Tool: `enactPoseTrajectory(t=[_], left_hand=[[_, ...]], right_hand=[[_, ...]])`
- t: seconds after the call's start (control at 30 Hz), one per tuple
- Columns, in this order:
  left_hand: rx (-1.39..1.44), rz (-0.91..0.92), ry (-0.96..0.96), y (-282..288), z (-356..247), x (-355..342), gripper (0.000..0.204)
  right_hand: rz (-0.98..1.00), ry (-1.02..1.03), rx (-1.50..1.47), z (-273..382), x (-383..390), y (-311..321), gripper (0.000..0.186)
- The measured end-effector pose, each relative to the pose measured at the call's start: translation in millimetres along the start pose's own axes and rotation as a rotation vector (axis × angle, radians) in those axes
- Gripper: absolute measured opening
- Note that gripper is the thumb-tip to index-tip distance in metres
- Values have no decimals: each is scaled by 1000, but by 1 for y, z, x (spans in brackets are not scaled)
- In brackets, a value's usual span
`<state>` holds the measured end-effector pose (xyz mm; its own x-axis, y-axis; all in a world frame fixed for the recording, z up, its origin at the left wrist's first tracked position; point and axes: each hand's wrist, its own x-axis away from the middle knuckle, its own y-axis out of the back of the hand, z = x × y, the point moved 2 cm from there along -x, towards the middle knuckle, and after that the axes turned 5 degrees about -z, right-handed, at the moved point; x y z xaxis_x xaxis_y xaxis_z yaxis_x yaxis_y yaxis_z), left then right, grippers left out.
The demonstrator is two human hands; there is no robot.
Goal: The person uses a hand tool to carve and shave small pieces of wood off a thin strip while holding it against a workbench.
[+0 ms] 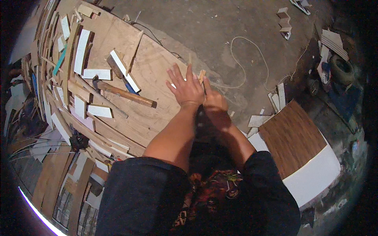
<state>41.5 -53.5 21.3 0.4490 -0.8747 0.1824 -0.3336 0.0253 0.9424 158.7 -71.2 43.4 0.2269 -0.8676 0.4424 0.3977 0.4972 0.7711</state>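
My left hand (186, 89) lies palm down with spread fingers at the right edge of the wooden work board (157, 65). A bit of white shows beneath its fingers. Close against it, my right hand (215, 101) is closed, its index finger pointing forward; what it grips is hidden. A small light wooden strip (202, 75) sticks out just beyond both hands. On the board to the left lie a hammer (128, 93) with a wooden handle, a tool with a blue handle (130, 87) and a white-faced wood strip (125, 70).
Wood offcuts and long strips (73, 59) crowd the board's left side. At right, a brown wood-grain panel (293, 135) rests with a white part below it. A pale cord (256, 45) winds over the concrete floor (197, 27). A tire (341, 70) stands at far right.
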Motion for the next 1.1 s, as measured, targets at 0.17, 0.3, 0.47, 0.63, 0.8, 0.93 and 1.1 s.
enactPoseTrajectory(t=[0.17, 0.3, 0.47, 0.63, 0.8, 0.93, 1.1], left_hand=[[-16, -33, 3, 0, 2, -1, 48], [-25, -62, -17, -1, -1, 1, 47], [3, -43, -5, 0, 2, 2, 47], [1, -42, 5, 3, 0, -2, 48], [-2, -43, -5, -4, -1, 1, 49], [-12, -52, -6, -4, 2, 0, 48], [1, -52, -13, -2, 0, 2, 47]], right_hand=[[-1, -21, 81, -3, 32, -6, 72], [-198, 93, -39, -2, 5, -8, 72], [-72, -22, -11, 1, 10, 0, 68], [-97, 6, 8, -12, 36, -11, 65], [-175, 55, 18, -5, 5, -10, 66], [-7, -60, 57, -7, 33, -6, 66], [-61, -14, 30, -3, 13, -8, 71]])
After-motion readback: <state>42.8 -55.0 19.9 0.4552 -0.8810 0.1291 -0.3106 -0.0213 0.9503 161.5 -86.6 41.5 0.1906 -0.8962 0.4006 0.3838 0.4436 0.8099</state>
